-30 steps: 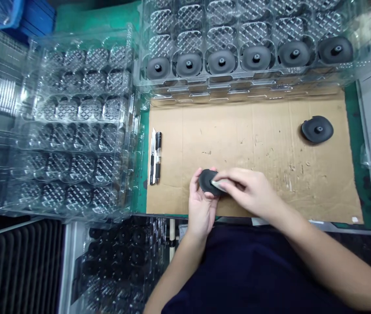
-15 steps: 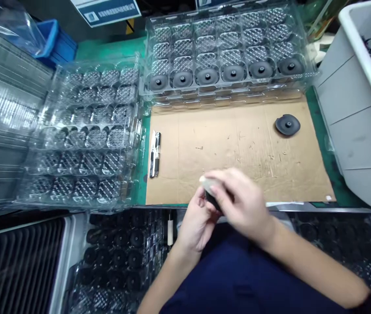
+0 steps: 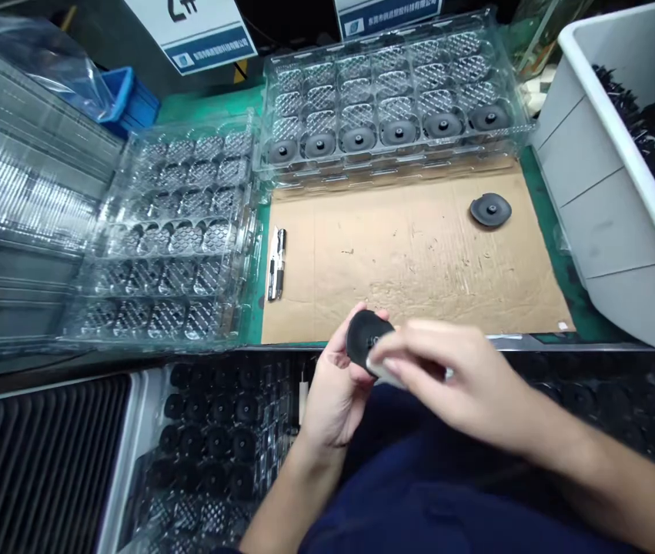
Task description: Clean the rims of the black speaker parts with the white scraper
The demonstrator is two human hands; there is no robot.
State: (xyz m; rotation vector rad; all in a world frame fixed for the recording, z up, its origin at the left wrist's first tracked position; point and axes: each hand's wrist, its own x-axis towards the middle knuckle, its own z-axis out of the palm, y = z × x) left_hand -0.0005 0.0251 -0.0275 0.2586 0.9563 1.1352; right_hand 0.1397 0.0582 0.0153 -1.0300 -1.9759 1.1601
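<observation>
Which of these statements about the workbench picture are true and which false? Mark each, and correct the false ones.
1. The left hand holds a black disc. True.
2. A loose black disc lies on the cardboard sheet. True.
3. The far clear tray is full in every row. False: only its nearest row holds discs.
4. The pens lie at the cardboard's right edge. False: at its left edge.
5. The right hand rests flat on the cardboard. False: it is at the held disc.
</observation>
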